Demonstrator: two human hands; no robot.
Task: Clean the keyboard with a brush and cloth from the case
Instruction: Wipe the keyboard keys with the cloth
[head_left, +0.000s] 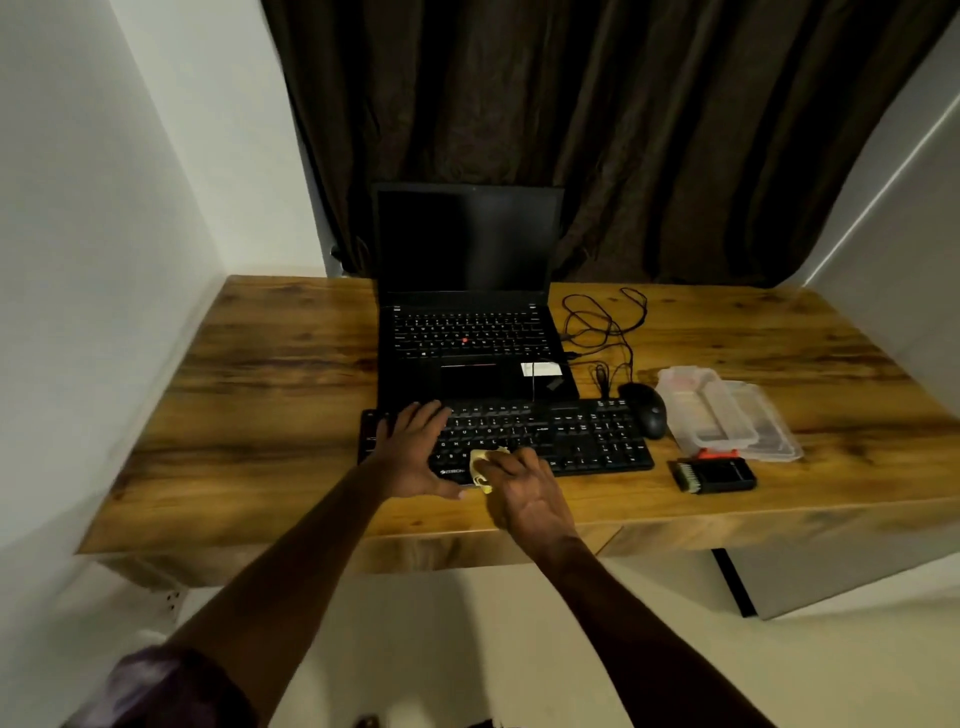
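Note:
A black keyboard lies across the front of the wooden desk. My left hand rests flat on its left end, fingers spread over the keys. My right hand grips a small pale yellow cloth and presses it on the keyboard's front edge near the middle. A black brush with light bristles lies on the desk to the right of the keyboard. The clear plastic case stands open just behind the brush.
An open black laptop stands right behind the keyboard. A black mouse and a tangled cable lie between laptop and case. White walls close in on both sides, and a dark curtain hangs behind.

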